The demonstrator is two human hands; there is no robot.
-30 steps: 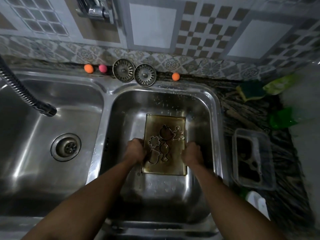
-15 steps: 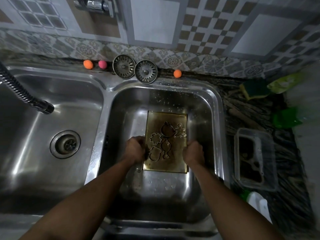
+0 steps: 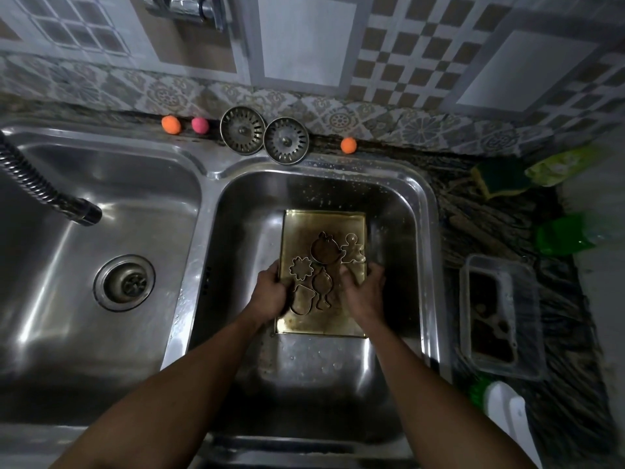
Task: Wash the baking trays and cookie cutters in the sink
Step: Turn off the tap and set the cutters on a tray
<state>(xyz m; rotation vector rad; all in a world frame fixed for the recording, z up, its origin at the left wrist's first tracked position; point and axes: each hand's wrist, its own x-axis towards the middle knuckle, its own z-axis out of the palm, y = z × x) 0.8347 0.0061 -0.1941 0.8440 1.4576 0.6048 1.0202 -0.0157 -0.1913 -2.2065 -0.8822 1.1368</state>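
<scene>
Sink basin [image 3: 426, 211] on the right holds the baking tray [image 3: 324, 225] flat, its long axis running front to back, cookie cutters [image 3: 326, 253] loose on top. Left hand [image 3: 270, 292] and right hand [image 3: 364, 292] each clasp one long edge (both equally near).

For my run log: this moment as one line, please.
place: right basin | left hand: holds tray | right hand: holds tray | cutters: on tray
</scene>
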